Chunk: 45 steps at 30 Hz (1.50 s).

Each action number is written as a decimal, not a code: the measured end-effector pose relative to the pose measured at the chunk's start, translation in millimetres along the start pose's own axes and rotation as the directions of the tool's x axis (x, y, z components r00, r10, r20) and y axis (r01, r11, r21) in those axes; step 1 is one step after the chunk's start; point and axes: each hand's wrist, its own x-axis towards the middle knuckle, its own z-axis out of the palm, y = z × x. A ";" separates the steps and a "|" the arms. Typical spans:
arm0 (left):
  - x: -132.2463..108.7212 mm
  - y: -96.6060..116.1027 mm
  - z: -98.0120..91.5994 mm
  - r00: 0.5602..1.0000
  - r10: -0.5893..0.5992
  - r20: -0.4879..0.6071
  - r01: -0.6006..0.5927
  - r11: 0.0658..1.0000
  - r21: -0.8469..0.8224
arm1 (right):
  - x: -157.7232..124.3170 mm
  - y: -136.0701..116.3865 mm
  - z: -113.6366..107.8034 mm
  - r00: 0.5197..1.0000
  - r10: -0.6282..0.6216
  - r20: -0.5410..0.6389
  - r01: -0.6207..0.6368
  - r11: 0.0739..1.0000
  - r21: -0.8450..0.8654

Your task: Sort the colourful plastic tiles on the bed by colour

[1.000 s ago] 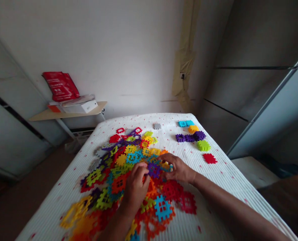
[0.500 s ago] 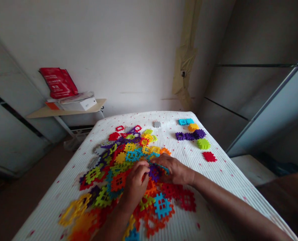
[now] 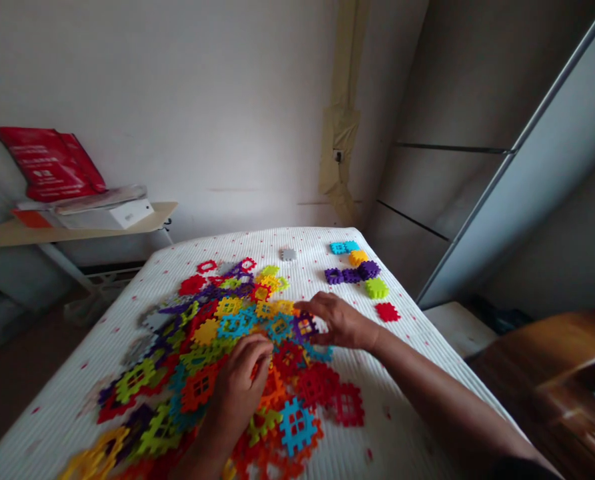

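A heap of flat, toothed plastic tiles (image 3: 217,333) in red, blue, yellow, green, orange and purple covers the white ribbed table top (image 3: 402,427). My right hand (image 3: 338,321) pinches a purple tile (image 3: 305,326) at the heap's right edge. My left hand (image 3: 237,383) rests curled on the heap's middle, over orange and red tiles; whether it holds one is hidden. A blue tile (image 3: 295,423) lies near the front.
Sorted tiles sit at the far right: a blue pair (image 3: 344,247), a yellow one (image 3: 358,257), a purple row (image 3: 352,273), a green one (image 3: 376,288), a red one (image 3: 387,311). A grey tile (image 3: 288,254) lies apart. A shelf (image 3: 72,230) with a red bag stands at left.
My right hand has lifted the purple tile out of the heap and moved it a little to the right. My left hand has let go and dropped back. The camera swung right.
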 end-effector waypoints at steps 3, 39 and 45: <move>-0.4 -1.2 0.5 1.000 0.009 -0.003 -0.009 1.000 0.004 | -8.0 50.2 -33.6 0.979 0.161 -0.128 -0.186 0.958 -0.219; 0.8 2.3 -1.5 0.997 -0.066 0.028 0.067 0.997 -0.042 | -11.2 152.7 -45.7 0.770 0.627 0.115 -0.453 0.665 -0.593; 5.6 13.4 -9.0 0.984 -0.169 0.053 0.175 0.973 -0.152 | -13.2 143.0 -53.6 0.861 0.508 -0.002 -0.412 0.697 -0.587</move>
